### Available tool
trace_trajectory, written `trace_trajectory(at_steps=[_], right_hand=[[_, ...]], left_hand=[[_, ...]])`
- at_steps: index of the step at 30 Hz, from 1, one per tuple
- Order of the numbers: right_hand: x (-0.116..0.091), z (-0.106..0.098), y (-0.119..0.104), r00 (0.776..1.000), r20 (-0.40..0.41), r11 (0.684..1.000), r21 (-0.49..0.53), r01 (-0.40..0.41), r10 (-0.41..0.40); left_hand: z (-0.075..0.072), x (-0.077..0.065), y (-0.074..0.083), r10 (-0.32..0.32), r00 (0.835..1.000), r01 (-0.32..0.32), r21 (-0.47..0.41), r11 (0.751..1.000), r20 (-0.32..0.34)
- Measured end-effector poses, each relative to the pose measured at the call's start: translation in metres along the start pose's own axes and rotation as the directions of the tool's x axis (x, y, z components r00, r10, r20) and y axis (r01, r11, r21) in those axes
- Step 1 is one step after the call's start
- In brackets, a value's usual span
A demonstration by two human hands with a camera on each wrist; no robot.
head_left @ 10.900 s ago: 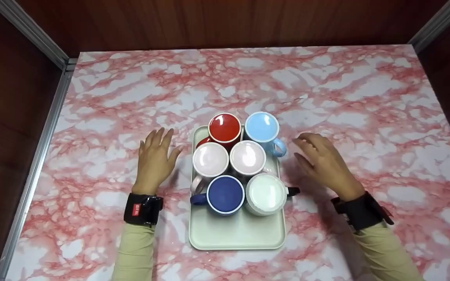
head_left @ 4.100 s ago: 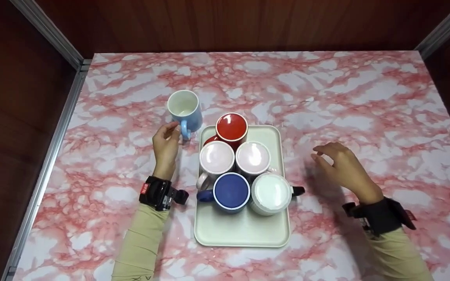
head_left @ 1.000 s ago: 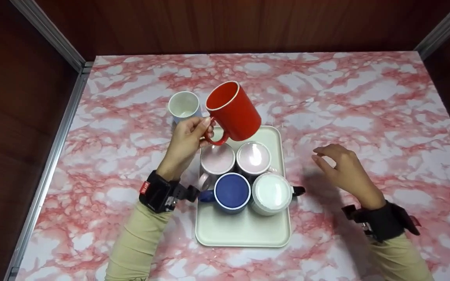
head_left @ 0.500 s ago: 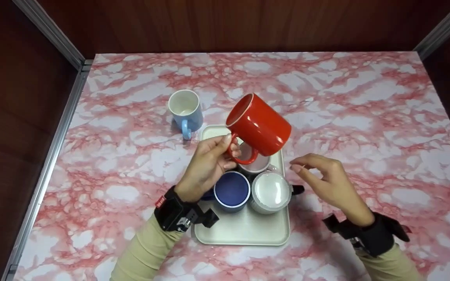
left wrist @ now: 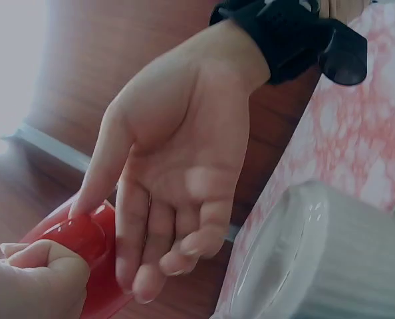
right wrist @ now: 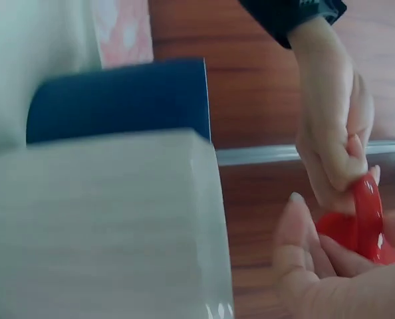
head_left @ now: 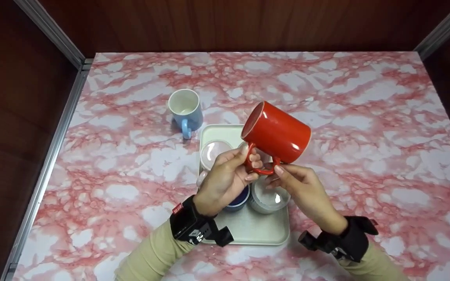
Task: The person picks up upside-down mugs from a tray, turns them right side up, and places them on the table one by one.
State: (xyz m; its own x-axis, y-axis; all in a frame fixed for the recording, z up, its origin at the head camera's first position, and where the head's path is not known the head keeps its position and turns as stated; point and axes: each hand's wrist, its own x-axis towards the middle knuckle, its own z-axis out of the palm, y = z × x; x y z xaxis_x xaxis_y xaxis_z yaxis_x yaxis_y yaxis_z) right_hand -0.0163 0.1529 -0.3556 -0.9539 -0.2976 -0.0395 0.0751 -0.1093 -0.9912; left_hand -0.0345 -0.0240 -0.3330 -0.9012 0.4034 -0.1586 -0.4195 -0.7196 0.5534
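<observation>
A glossy red mug (head_left: 277,132) is held tilted in the air above the tray, one round end facing up and left. My left hand (head_left: 227,179) grips its handle with curled fingers and thumb. At the other end of that handle, my right hand (head_left: 307,191) pinches with the thumb, fingers behind. Both hands also meet at the red handle (right wrist: 369,212) in the right wrist view. Below them on the pale tray (head_left: 256,234) stand a white mug (head_left: 270,203), a dark blue mug (head_left: 241,197) and a pale pink mug (head_left: 215,150), partly covered. Another pink mug is mostly hidden.
A light blue mug (head_left: 193,119) stands upright on the marbled table (head_left: 346,89), beyond the tray's far left corner, its handle towards me. Wooden panels (head_left: 240,25) rise at the back and both sides. The white mug (left wrist: 330,259) looms close in the left wrist view.
Earlier, the light blue mug went from the tray to the table. The left hand lifted the red mug off, then carried it right. Just now the right hand came in and took its handle.
</observation>
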Motion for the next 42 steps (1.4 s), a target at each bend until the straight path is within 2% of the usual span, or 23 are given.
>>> trace_trajectory(at_steps=[3, 5, 10, 14, 20, 25, 31, 35, 39, 42], right_hand=[[-0.002, 0.006, 0.003, 0.998, -0.058, 0.987, 0.157, 0.02, -0.011], [-0.002, 0.008, 0.005, 0.996, -0.088, 0.977, 0.21, 0.046, -0.028], [-0.003, 0.011, 0.006, 0.99, -0.126, 0.955, 0.278, 0.103, -0.07], [-0.004, 0.009, 0.006, 0.986, -0.136, 0.942, 0.31, 0.131, -0.093], [-0.004, 0.007, 0.007, 0.987, -0.151, 0.921, 0.378, 0.1, -0.045], [-0.005, 0.005, 0.007, 0.989, -0.143, 0.901, 0.424, 0.094, -0.036], [-0.006, 0.002, 0.002, 0.986, -0.121, 0.891, 0.427, 0.154, -0.113], [-0.005, 0.0, -0.001, 0.983, -0.097, 0.897, 0.403, 0.181, -0.155], [-0.005, -0.003, -0.005, 0.982, -0.08, 0.917, 0.352, 0.186, -0.169], [-0.004, -0.004, -0.009, 0.982, -0.061, 0.927, 0.323, 0.191, -0.181]], left_hand=[[0.002, -0.001, -0.003, 0.0, 1.0, 0.0, -0.002, 1.0, -0.003], [0.002, -0.001, -0.006, 0.008, 1.0, -0.008, 0.005, 1.0, 0.0], [0.002, 0.0, -0.01, 0.024, 1.0, -0.024, 0.047, 0.999, 0.014], [0.001, 0.0, -0.012, 0.018, 1.0, -0.018, 0.088, 0.996, 0.0], [0.0, -0.001, -0.014, 0.015, 0.999, -0.006, 0.195, 0.981, -0.047], [-0.003, -0.001, -0.016, 0.04, 0.997, -0.015, 0.343, 0.939, -0.068], [-0.006, -0.001, -0.018, 0.071, 0.995, -0.032, 0.468, 0.883, -0.067], [-0.007, -0.002, -0.016, 0.072, 0.996, -0.037, 0.498, 0.866, -0.051], [-0.006, -0.002, -0.014, 0.077, 0.996, -0.041, 0.533, 0.845, -0.045], [-0.005, -0.002, -0.013, 0.095, 0.995, -0.056, 0.573, 0.818, -0.038]])
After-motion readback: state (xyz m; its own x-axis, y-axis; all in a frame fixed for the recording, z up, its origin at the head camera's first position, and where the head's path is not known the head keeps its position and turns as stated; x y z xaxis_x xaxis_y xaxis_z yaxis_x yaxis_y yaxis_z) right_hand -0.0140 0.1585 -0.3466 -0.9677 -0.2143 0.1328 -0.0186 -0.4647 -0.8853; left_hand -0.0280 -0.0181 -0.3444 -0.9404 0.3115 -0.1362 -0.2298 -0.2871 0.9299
